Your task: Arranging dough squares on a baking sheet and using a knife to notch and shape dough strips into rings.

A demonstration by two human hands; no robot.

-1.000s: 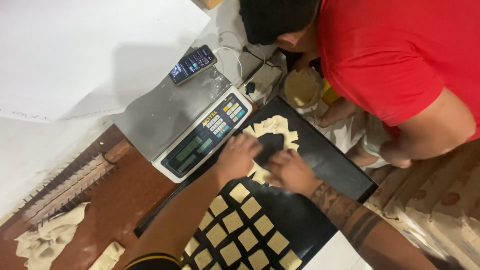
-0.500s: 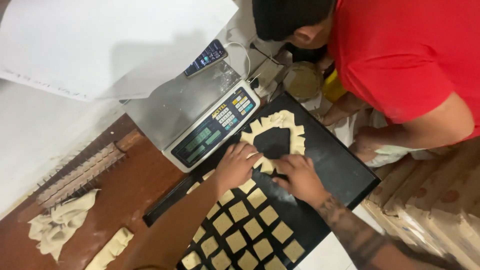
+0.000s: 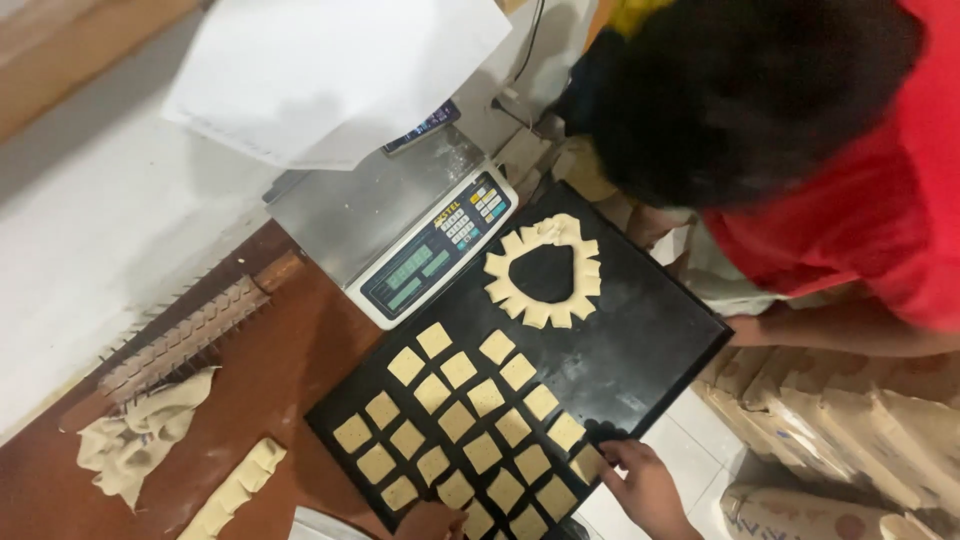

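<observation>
One black tray (image 3: 640,340): roughly twenty-one dough squares (image 3: 487,397) at 7 o'clock, one dough ring (image 3: 543,270) at 12. Right hand (image 3: 648,487) grips the tray's 5 o'clock edge, fingers curled. Left hand (image 3: 430,520) mostly cropped; its grip cannot be told.

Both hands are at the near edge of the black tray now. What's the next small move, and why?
Probably lift the black tray a little: the right hand grips its near edge by the dough squares, the left hand is at the near edge too, and the dough ring lies finished at the far end.
</observation>
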